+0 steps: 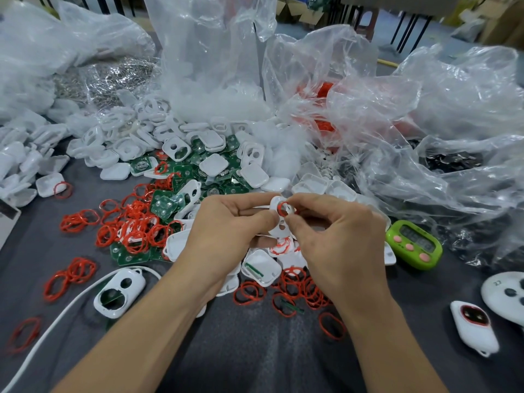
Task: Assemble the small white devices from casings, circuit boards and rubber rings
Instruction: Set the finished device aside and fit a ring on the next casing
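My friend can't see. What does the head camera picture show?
The left hand grips a white casing while the right hand pinches a red rubber ring at its round hole, above a grey table. Around lie heaps of casings, green circuit boards, loose rings and clear plastic bags, with a green timer to the right.

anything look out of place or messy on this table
Nothing looks damaged. The odd item is a green timer with pink buttons, lying right of the parts heap. Red rubber rings lie strewn loose over the grey cloth, some far from the casing that the left hand and right hand pinch.
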Action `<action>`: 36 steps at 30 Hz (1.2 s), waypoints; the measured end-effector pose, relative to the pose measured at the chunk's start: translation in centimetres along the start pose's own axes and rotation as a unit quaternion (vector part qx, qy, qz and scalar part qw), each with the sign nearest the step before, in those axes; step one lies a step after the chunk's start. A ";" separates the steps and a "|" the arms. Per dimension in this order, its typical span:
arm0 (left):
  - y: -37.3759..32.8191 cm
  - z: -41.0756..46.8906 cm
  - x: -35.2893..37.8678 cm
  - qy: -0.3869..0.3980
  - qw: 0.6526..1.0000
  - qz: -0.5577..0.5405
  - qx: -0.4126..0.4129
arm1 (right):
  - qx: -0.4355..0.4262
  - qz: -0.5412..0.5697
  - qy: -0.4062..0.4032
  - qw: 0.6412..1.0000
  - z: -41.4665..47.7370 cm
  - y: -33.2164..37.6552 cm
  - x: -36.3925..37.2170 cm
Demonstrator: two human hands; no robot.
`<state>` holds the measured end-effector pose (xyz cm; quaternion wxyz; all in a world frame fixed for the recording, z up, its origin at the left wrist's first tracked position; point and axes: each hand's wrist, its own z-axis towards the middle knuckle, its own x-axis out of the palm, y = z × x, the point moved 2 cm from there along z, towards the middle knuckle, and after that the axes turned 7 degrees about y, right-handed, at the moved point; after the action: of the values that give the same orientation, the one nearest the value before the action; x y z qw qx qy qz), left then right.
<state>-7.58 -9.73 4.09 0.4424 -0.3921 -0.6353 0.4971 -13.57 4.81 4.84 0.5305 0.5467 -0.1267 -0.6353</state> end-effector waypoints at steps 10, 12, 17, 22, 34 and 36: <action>0.1 -0.1 -0.2 0.005 1.000 0.026 0.008 | -0.020 -0.020 -0.008 1.000 -0.5 0.2 0.0; -0.1 -0.2 -0.2 0.006 1.000 0.029 0.010 | -0.034 -0.031 -0.022 0.999 -0.5 0.4 0.2; -0.2 -0.2 -0.3 0.013 0.999 0.038 0.009 | -0.050 -0.053 -0.032 0.997 -0.6 0.7 0.3; 0.2 -0.1 -0.2 0.021 0.998 0.052 0.006 | -0.053 -0.098 -0.034 0.993 -0.9 1.2 0.9; 0.0 0.1 -0.3 -0.006 1.000 0.011 0.001 | 0.125 0.202 0.029 0.971 0.4 -1.1 0.6; -0.1 0.0 -0.4 0.008 1.000 0.007 -0.002 | 0.176 0.324 0.067 0.927 0.6 -1.4 0.4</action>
<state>-7.47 -10.13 4.14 0.4430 -0.4010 -0.6301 0.4959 -14.78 4.79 3.81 0.6101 0.6014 -0.3708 -0.3585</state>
